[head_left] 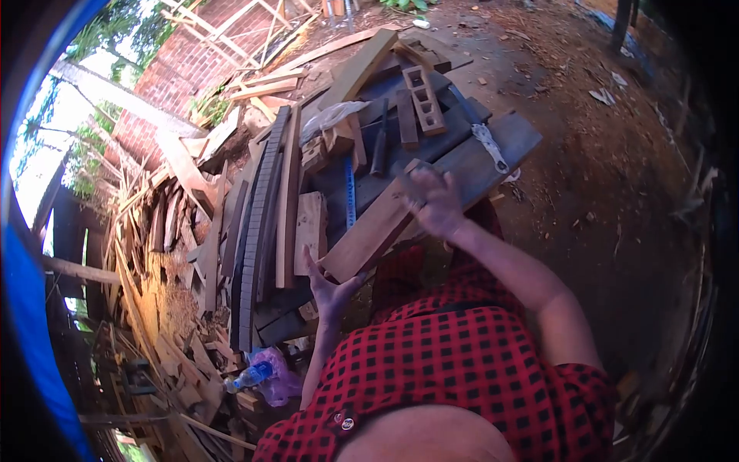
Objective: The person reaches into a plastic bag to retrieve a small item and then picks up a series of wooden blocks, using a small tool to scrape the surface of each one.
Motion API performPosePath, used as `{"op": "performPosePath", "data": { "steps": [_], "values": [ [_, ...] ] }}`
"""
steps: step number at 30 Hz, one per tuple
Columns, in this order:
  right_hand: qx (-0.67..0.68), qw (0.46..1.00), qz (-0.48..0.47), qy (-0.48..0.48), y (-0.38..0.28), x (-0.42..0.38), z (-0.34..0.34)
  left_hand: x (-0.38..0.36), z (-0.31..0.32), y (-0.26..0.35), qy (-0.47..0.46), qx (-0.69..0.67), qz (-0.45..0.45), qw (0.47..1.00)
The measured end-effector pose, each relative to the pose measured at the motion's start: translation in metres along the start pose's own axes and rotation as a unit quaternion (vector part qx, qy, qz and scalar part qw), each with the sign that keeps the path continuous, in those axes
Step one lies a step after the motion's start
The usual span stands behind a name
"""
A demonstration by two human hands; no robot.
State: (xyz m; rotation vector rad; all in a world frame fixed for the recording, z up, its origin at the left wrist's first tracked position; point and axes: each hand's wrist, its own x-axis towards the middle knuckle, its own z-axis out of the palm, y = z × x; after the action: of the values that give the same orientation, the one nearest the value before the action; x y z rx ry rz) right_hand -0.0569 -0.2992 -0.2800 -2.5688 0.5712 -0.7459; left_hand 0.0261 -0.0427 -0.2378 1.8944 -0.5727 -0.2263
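Note:
A wooden board [369,231] lies slanted across the near side of the workbench. At its lower left end is my left hand [332,292], its thumb and fingers spread around the end of the board. My right hand [433,202] is over the board's upper right end, with fingers partly bent; a dark, blurred thing shows at the fingertips, too unclear to name. A blue ruler [350,192] lies beyond the board, beside a short wood block [311,231]. A dark chisel-like tool [379,146] rests farther back.
Long slatted strips [262,223] line the bench's left side. A wooden piece with square holes [423,100] and a white cord [489,146] lie on the bench. Scrap wood [173,215] is heaped at left. A plastic bottle [254,375] sits by a pink bag [282,383].

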Motion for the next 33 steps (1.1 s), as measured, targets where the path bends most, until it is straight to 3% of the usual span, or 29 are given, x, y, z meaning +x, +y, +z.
{"op": "performPosePath", "data": {
  "steps": [1,3,5,8,10,13,17,21,23,26,29,30,31,32,33],
  "values": [
    [0.051,0.995,-0.047,-0.064,-0.022,-0.005,-0.003,0.000,0.000,-0.001,0.007,-0.001,-0.003,1.000],
    [0.115,0.967,-0.206,-0.092,-0.067,-0.022,0.014,-0.001,-0.001,-0.004,-0.009,-0.047,-0.017,0.999],
    [0.159,0.936,-0.277,-0.149,-0.102,-0.038,0.012,0.000,-0.002,-0.019,-0.016,-0.103,0.006,0.995],
    [0.174,0.909,-0.332,-0.183,-0.088,-0.025,0.015,-0.001,0.000,-0.010,-0.034,-0.195,0.043,0.979],
    [0.143,0.948,-0.250,-0.132,-0.048,-0.010,0.012,-0.004,0.003,0.006,0.002,-0.071,-0.024,0.997],
    [0.071,0.996,-0.052,-0.018,0.033,0.014,0.015,-0.003,0.002,0.006,0.008,-0.034,-0.018,0.999],
    [0.024,0.998,0.055,0.002,0.038,0.019,0.018,-0.002,0.003,0.007,0.015,0.001,-0.021,1.000],
    [0.104,0.967,-0.224,-0.069,-0.054,-0.016,0.030,-0.004,0.001,0.006,-0.007,-0.049,-0.022,0.999],
    [0.181,0.934,-0.286,-0.118,-0.095,-0.037,0.008,-0.002,-0.001,0.003,-0.017,-0.073,-0.040,0.996],
    [0.168,0.919,-0.320,-0.156,-0.075,-0.024,0.003,-0.003,0.002,-0.009,-0.015,-0.076,-0.026,0.997],
    [0.056,0.974,-0.218,-0.004,0.011,0.001,0.016,-0.003,0.005,-0.006,-0.026,-0.077,-0.015,0.997],
    [0.071,0.983,-0.152,0.078,0.042,0.014,0.008,-0.003,0.003,-0.008,-0.047,-0.082,-0.006,0.996],
    [0.100,0.994,0.000,0.044,0.057,0.026,-0.009,-0.003,0.002,-0.008,-0.041,-0.082,-0.006,0.996],
    [0.127,0.980,0.151,0.007,0.062,0.035,-0.030,0.000,0.002,-0.008,-0.057,-0.139,-0.093,0.984],
    [0.165,0.965,0.199,0.038,0.067,0.038,-0.042,0.003,0.000,-0.008,-0.072,-0.196,-0.177,0.962]
  ]
}}
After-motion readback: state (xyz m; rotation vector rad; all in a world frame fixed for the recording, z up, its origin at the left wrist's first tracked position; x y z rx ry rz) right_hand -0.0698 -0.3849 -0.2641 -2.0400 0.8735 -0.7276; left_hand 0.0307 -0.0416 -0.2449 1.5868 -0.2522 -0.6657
